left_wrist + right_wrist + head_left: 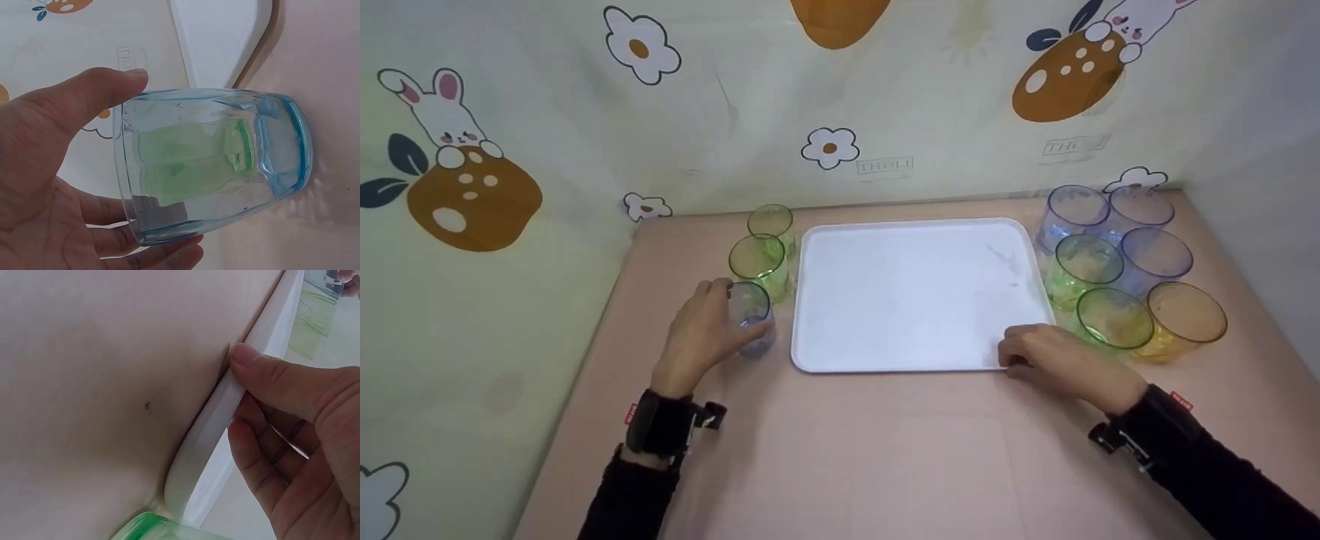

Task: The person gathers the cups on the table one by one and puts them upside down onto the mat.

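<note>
My left hand is around a clear blue-tinted glass at the left of the white tray. In the left wrist view, the thumb lies on one side of the glass near its rim, with the other fingers on the opposite side. The glass stands upright, its base close to the tabletop. At the tray's near right corner, my right hand pinches the edge. The right wrist view shows the thumb on the outer side of the tray rim and curled fingers on the inner side.
Two green glasses stand in a row behind the blue one. Right of the tray are several glasses: blue ones at the back, green ones beside the tray, and an amber one. A patterned cloth hangs behind the table.
</note>
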Motion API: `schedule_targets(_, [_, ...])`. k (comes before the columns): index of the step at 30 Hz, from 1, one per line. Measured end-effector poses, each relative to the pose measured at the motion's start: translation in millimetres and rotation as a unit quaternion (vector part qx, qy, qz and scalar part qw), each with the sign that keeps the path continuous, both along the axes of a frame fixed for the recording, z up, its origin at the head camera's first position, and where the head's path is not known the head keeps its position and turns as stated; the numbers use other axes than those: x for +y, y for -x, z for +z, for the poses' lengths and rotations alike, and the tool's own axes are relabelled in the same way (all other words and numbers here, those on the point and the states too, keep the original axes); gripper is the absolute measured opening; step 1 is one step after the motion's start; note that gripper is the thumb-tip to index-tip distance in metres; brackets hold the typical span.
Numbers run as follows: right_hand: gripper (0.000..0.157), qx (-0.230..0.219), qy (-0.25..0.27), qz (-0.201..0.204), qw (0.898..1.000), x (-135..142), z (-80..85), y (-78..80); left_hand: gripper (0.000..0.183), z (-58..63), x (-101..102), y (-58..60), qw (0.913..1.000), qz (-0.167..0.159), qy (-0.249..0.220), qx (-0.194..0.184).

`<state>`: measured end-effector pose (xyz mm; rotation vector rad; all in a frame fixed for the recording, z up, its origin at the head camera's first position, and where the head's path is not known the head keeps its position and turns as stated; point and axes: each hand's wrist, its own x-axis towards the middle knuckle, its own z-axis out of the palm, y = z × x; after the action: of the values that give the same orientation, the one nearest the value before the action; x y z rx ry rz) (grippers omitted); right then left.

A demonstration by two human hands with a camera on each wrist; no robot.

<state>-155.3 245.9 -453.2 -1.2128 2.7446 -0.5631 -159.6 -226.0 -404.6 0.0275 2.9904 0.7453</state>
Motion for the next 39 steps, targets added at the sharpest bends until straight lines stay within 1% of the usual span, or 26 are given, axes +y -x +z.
schedule_targets(6, [0.027, 0.01, 0.002, -0.01, 1.0, -1, 0.3, -1.4, 0.091, 5.0, 5, -2.0, 0.9998, -0.002, -0.008, 0.015])
schedule_targets(13, [0.028, 0.008, 0.001, -0.012, 1.0, -2, -1.0, -2.6, 0.088, 18.8, 8, -8.1, 0.9983, 0.0, -0.009, 0.058])
schedule_targets(18, [0.028, 0.005, 0.005, -0.015, 1.0, -1, -1.2, -2.6, 0.085, 28.4, 12, -10.8, 0.9959, 0.005, -0.026, 0.087])
schedule_targets(24, [0.03, 0.009, 0.012, -0.014, 1.0, 0, -2.6, -2.5, 0.089, 31.1, 21, -9.5, 0.9913, 0.003, -0.054, 0.12])
schedule_targets(27, [0.03, 0.01, 0.01, -0.013, 1.0, 0, -2.9, -2.4, 0.086, 30.0, 25, -8.8, 0.9865, 0.001, -0.077, 0.145])
schedule_targets(33, [0.028, 0.0, 0.01, -0.02, 1.0, 0, -3.7, -2.7, 0.082, 28.3, 36, -6.5, 0.9735, 0.001, -0.135, 0.184])
schedule_targets(36, [0.027, -0.001, 0.013, -0.021, 1.0, 1, -3.5, -2.9, 0.079, 26.7, 43, -5.6, 0.9657, -0.003, -0.165, 0.201])
schedule_targets(39, [0.026, 0.0, 0.014, -0.022, 1.0, 1, -3.2, -3.2, 0.077, 23.1, 50, -3.9, 0.956, -0.01, -0.194, 0.22])
